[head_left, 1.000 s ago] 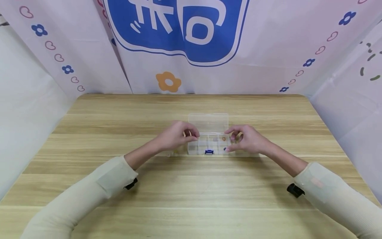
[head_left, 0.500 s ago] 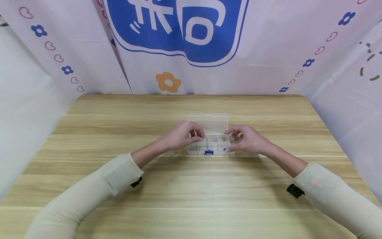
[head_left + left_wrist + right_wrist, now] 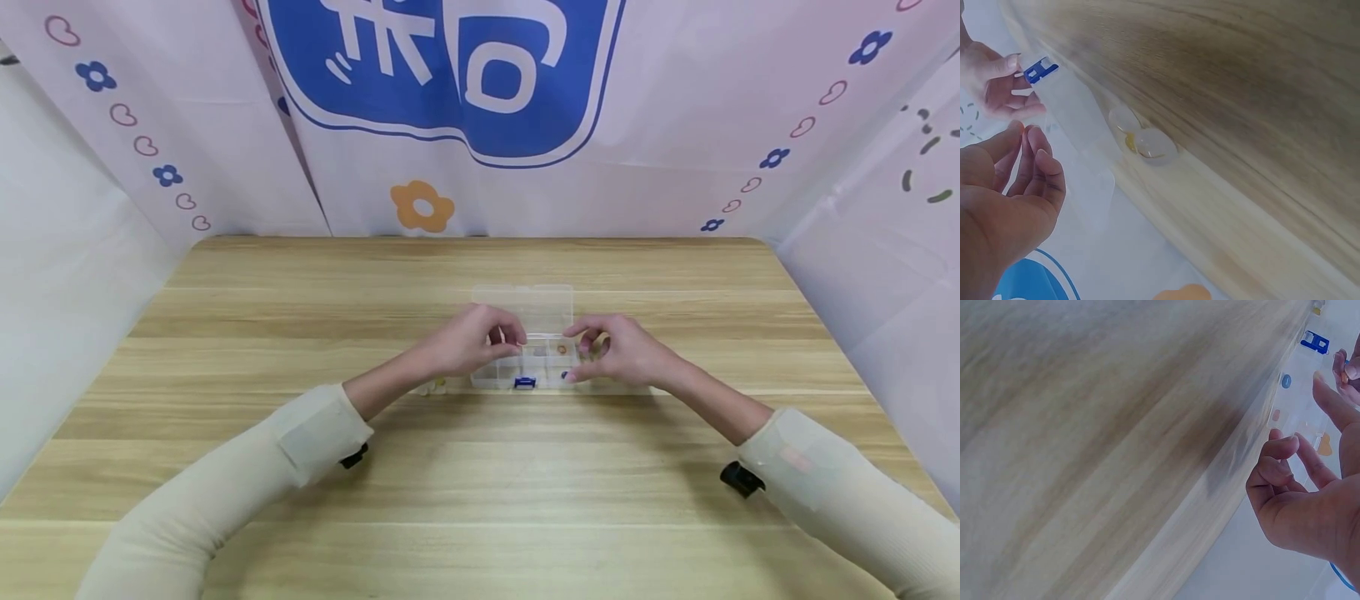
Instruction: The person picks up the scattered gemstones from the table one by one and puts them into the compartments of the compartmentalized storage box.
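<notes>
An orange-red bit shows at the tips of the left grip. Between the grips, the clear, colourless box has a deep blue latch; beside the right grip, an orange ring and a blue piece. Cream sleeves back both grips. Below them, the worktop is pale tan, streaked brown. Beyond, white cloth bears a white-lettered blue emblem, an orange flower and pink hearts.
</notes>
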The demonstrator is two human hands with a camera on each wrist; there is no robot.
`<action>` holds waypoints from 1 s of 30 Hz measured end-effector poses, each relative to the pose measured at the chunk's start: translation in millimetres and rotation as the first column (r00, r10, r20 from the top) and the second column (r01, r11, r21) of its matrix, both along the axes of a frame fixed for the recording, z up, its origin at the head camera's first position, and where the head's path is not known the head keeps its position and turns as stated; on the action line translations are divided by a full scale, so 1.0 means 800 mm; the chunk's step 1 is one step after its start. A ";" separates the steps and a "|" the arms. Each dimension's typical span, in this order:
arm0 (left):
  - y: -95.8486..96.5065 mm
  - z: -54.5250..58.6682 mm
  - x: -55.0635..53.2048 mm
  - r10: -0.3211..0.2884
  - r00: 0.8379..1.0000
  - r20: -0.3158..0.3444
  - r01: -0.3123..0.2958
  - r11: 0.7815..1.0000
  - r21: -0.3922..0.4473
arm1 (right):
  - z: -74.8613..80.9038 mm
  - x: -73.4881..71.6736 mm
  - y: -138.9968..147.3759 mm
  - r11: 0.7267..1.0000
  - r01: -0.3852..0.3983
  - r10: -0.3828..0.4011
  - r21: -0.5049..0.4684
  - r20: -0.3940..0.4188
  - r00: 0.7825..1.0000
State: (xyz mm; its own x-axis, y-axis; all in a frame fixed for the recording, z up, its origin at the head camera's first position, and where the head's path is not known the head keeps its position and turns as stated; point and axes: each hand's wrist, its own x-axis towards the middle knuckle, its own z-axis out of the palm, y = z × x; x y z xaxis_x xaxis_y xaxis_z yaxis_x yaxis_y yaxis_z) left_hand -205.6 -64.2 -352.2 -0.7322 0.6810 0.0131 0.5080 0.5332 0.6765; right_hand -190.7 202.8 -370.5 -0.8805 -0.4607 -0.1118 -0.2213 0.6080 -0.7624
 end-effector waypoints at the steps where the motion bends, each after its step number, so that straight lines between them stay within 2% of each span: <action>1: 0.001 0.000 0.000 -0.007 1.000 -0.001 0.007 1.000 0.002 | 0.000 0.000 0.000 1.000 0.000 0.000 0.000 0.001 1.000; 6: 0.005 -0.002 0.000 -0.034 0.999 -0.005 0.034 0.999 0.017 | 0.001 0.002 0.000 1.000 -0.004 0.004 0.005 0.002 1.000; 14: 0.011 -0.001 0.000 -0.041 0.999 0.003 0.040 0.999 0.007 | 0.002 0.000 -0.001 1.000 -0.007 0.007 0.011 -0.010 1.000; 22: 0.016 -0.004 -0.001 -0.034 0.998 0.060 0.033 0.999 0.021 | 0.002 0.000 0.000 1.000 -0.004 0.004 0.007 0.002 1.000; 30: 0.021 -0.008 -0.001 -0.038 0.997 0.071 0.036 0.999 0.026 | 0.002 -0.001 0.000 1.000 -0.005 0.005 0.007 0.007 1.000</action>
